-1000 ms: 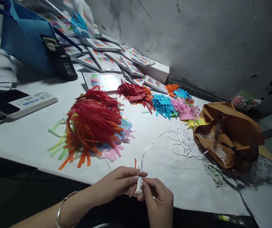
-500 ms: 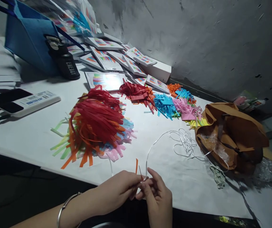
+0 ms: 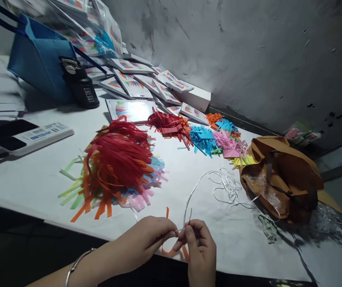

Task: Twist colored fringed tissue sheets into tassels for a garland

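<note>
Close together at the table's front edge, my left hand [image 3: 148, 239] and my right hand [image 3: 201, 249] are both closed in a pinch. A thin white string [image 3: 191, 196] runs between their fingertips and loops away to a loose tangle [image 3: 229, 187]. From my right fingertips sticks up a thin dark reddish piece [image 3: 190, 217], too small to name. Orange paper strips [image 3: 167, 212] show just beyond and below my hands. Left of them lies a heap of paper tassels [image 3: 118, 159], red on top, with orange, green, blue and pink beneath.
More tassel bunches [image 3: 202, 139] in several colours line the back. Behind them lie printed boxes [image 3: 135, 83]. On the left are a blue bag [image 3: 42, 59], a black bottle [image 3: 83, 89] and a white power bank [image 3: 36, 137]. A brown bag [image 3: 290, 175] stands open at right.
My hands have drawn slightly apart, with string visible between the fingertips. The thin reddish piece now leans right, at my right fingers. More orange strip shows below. The view has shifted slightly.
</note>
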`<state>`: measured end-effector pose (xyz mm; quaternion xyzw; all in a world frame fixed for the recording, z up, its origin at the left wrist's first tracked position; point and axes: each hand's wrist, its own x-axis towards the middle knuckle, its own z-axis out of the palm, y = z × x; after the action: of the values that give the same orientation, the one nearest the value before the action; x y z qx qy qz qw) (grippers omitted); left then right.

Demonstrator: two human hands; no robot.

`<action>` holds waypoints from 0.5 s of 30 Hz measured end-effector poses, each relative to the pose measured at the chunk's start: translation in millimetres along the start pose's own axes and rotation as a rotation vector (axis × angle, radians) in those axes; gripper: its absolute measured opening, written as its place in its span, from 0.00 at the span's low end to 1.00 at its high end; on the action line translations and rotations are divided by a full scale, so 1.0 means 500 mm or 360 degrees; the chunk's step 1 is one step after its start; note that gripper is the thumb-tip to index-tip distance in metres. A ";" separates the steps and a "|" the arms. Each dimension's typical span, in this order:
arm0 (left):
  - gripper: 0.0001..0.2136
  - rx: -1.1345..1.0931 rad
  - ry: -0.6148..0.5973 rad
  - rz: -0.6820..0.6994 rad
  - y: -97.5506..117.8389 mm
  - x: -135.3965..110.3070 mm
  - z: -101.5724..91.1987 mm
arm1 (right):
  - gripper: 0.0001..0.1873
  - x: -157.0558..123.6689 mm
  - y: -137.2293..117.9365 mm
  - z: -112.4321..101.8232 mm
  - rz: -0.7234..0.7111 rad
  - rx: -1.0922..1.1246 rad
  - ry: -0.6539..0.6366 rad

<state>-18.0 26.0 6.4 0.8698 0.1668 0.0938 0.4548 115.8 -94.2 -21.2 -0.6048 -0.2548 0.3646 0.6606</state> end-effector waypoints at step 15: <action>0.15 0.0523 0.0082 -0.0067 -0.049 0.068 -0.050 | 0.18 0.174 -0.106 -0.198 -0.0467 0.0387 0.0812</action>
<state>0.8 70.9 0.7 0.9261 0.2097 0.0779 0.3037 254.6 -86.3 8.0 -0.5501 -0.1199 0.1298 0.8162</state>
